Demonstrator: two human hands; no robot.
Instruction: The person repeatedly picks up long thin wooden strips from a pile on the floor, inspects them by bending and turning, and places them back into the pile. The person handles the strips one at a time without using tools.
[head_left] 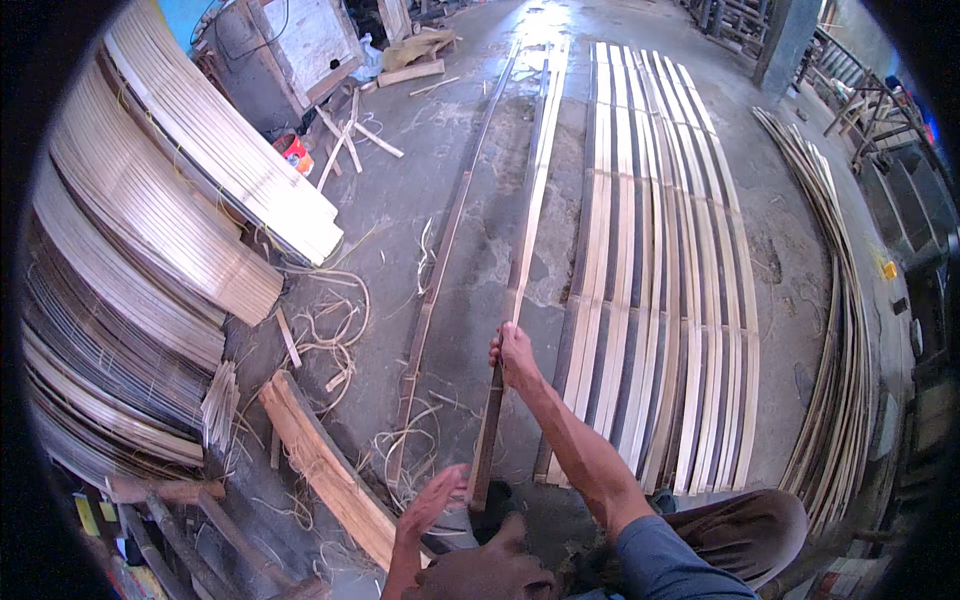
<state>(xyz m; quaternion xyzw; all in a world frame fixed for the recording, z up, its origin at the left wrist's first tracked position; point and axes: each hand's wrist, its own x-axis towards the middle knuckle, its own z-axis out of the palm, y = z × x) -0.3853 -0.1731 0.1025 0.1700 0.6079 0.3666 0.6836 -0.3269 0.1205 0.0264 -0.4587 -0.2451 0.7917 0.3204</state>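
Note:
A long, thin bamboo slat runs from near my lap far out across the concrete floor. My right hand grips it partway along, arm stretched forward. My left hand hovers with fingers spread beside the slat's near end, not clearly touching it. A second long slat lies on the floor to the left, parallel to the first. My knees and dark trousers fill the lower edge.
A wide row of slats lies flat on the right, with a curved bundle beyond it. Stacked slat bundles fill the left. A wooden plank and curled shavings lie near my left side.

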